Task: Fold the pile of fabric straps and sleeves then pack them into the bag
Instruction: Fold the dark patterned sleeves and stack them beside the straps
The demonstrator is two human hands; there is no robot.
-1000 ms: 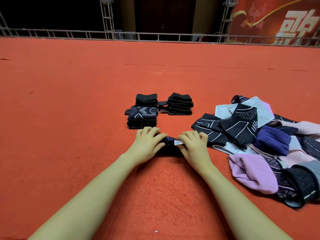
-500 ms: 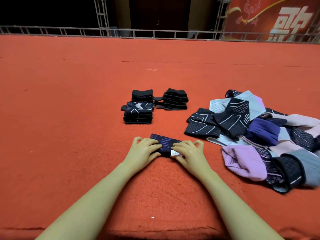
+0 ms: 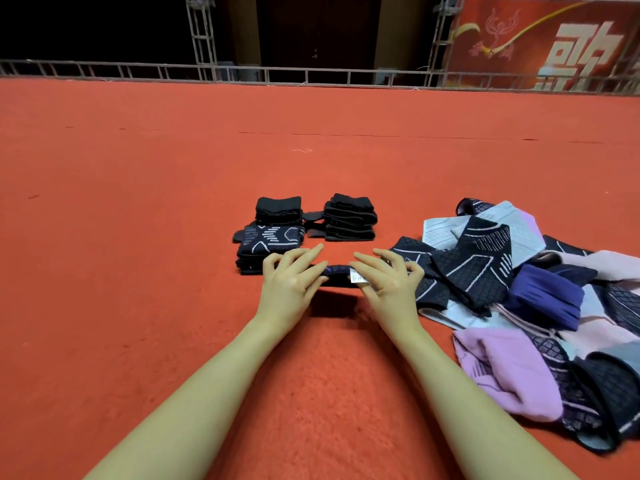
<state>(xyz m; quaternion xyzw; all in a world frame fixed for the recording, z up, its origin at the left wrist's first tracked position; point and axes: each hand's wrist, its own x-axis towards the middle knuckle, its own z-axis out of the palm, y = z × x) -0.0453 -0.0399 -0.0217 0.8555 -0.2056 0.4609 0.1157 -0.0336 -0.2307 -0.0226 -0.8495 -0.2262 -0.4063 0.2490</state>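
Observation:
A folded dark sleeve [image 3: 337, 274] with purple marks and a white tag hangs just above the red carpet, casting a shadow under it. My left hand [image 3: 291, 284] holds its left end and my right hand [image 3: 389, 282] its right end, fingers lying over the top and thumbs beneath. Just beyond my left hand is a stack of folded patterned sleeves [image 3: 270, 242]. Two stacks of folded black straps [image 3: 278, 207] [image 3: 349, 218] stand behind it. The unfolded pile [image 3: 519, 289] of black, grey, purple and pink sleeves lies to the right. No bag is in view.
The red carpet [image 3: 173, 237] stretches wide to the left and far ahead. A metal truss rail [image 3: 311, 74] and a red banner [image 3: 554, 43] close off the back. The loose pile reaches the frame's right edge.
The folded sleeve, pressed flat on the carpet before, is now lifted between both hands and has moved forward, close to the patterned stack.

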